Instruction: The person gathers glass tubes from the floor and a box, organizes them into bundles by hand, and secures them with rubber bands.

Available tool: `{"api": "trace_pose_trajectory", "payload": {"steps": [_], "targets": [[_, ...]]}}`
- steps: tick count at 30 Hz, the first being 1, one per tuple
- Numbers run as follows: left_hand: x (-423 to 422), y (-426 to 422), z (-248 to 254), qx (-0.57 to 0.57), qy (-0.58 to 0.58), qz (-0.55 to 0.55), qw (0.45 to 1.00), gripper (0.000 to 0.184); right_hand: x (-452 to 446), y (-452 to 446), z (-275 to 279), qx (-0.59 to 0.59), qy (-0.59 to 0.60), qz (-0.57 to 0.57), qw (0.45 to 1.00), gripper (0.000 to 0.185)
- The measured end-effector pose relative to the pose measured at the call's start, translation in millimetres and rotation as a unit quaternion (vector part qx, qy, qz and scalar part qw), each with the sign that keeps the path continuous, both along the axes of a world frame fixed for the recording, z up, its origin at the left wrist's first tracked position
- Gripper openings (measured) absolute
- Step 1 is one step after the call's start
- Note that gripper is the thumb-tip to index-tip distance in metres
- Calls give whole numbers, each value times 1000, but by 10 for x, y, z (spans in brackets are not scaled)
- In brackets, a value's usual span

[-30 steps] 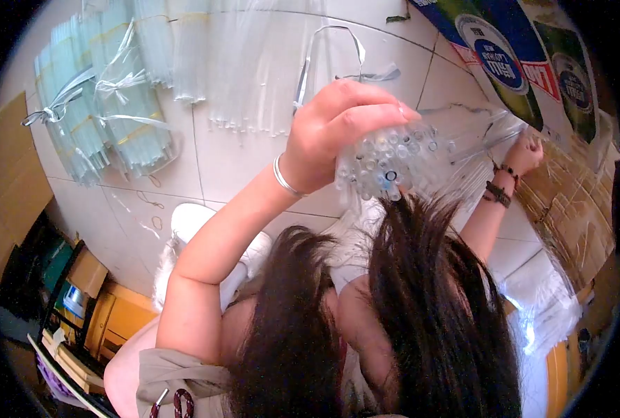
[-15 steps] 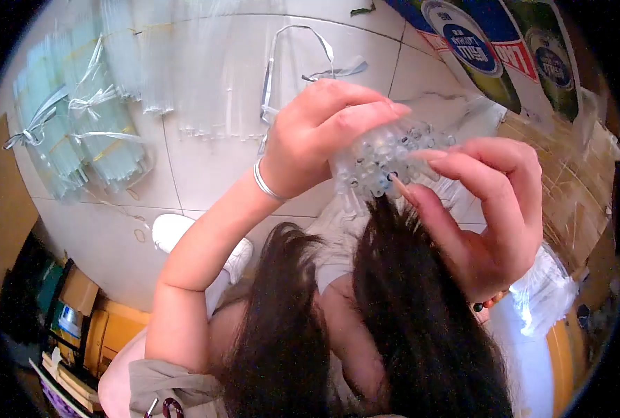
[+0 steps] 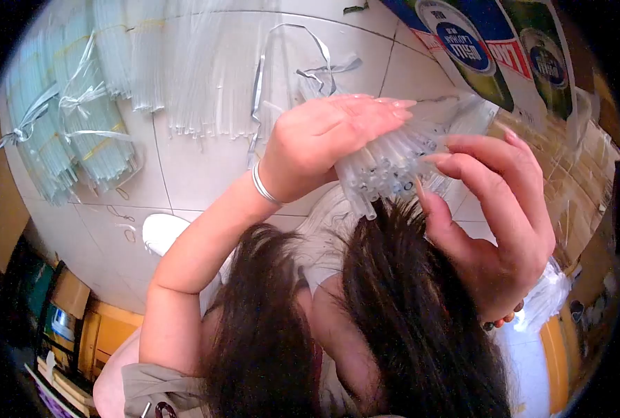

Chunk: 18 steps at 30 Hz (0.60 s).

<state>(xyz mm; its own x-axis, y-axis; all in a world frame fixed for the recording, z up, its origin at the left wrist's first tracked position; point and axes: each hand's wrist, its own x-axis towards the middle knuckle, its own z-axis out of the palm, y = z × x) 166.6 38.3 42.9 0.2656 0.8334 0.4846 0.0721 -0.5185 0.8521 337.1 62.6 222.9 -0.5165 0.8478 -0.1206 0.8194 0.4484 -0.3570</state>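
My left hand (image 3: 331,132) is wrapped round a bundle of clear tubes (image 3: 386,164), whose open ends face me. At the right side of the bundle is my right hand (image 3: 494,202), with thumb and fingers apart and the fingertips close to the tube ends. Nothing can be made out between those fingers. One tube end shows a dark ring near the right thumb. Long dark hair hangs just below the bundle and hides part of the lap.
Tied bundles of bluish tubes (image 3: 90,132) and loose clear tubes (image 3: 212,90) lie on the tiled floor (image 3: 205,171). A silvery ribbon (image 3: 257,83) loops behind my left hand. Printed packaging (image 3: 466,49) and cardboard (image 3: 574,181) are at the right, shelves at lower left.
My right hand has come up from the far right to the tube ends, and its fingers have since parted slightly. The bundle has tilted, showing more of the tubes' length.
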Motion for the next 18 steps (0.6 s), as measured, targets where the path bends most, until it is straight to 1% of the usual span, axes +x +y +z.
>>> {"api": "trace_pose_trajectory", "payload": {"steps": [4, 7, 10, 11, 13, 14, 17, 18], "targets": [[4, 14, 10, -1, 15, -5, 1000, 27, 25, 15, -76, -8, 24, 8, 1000, 27], [-16, 15, -14, -10, 16, -5, 1000, 26, 38, -28, -144, -13, 52, -4, 999, 30], [-67, 31, 12, -23, 2, -3, 1000, 27, 178, 46, -214, -44, 121, -11, 992, 39], [-62, 28, -18, -24, -6, 1, 1000, 28, 245, 82, -239, -55, 146, -8, 988, 45], [-65, 37, -51, -26, -27, 4, 999, 29, 320, 0, -468, -64, 264, -101, 957, 55], [-71, 54, -64, -27, -40, 3, 999, 30, 327, -26, -588, -89, 364, -189, 908, 80], [-65, 44, -71, -28, -51, 3, 998, 31, 561, -48, -921, -218, 470, -172, 838, 99], [-64, 38, -70, -28, -51, 3, 998, 32, 606, -102, -1004, -267, 459, -206, 822, 113]]}}
